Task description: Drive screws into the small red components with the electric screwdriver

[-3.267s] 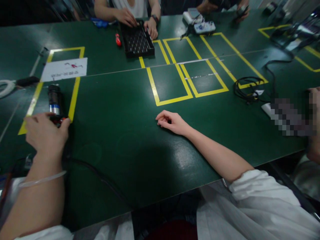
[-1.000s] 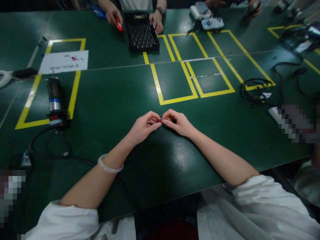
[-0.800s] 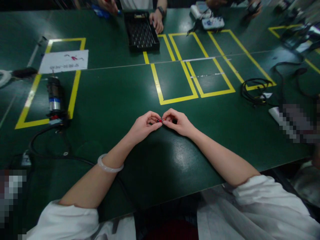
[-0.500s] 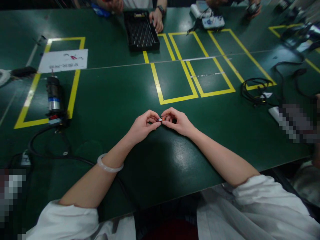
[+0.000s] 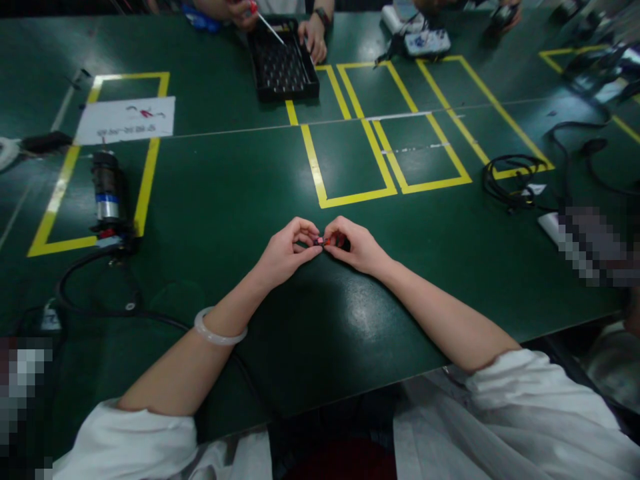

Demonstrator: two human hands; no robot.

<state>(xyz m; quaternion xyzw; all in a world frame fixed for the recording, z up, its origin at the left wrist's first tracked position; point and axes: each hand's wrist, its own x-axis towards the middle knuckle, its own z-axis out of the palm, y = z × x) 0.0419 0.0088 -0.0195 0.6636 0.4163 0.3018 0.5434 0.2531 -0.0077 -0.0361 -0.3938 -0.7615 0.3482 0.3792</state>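
Over the near middle of the green table (image 5: 225, 187), my left hand (image 5: 287, 250) and my right hand (image 5: 357, 243) meet fingertip to fingertip. Pinched between them is a small red and black part (image 5: 321, 241), its lit spot glowing pinkish red. Both hands have thumb and forefinger closed on it. The part is too small for me to tell its kind, and the fingers cover much of it. A reddish glow falls on the inner side of my right fingers.
At left stands a black and silver cylindrical tool (image 5: 107, 190) with a cable, by a white paper sheet (image 5: 127, 120). Across the table, a co-worker's hand holds a screwdriver (image 5: 270, 28) over a black tray (image 5: 285, 73). A coiled black cable (image 5: 513, 180) lies at right.
A red glow now shows on the small part and my right fingers. Opposite, the co-worker's screwdriver has come into view above the tray. My hands have barely moved.
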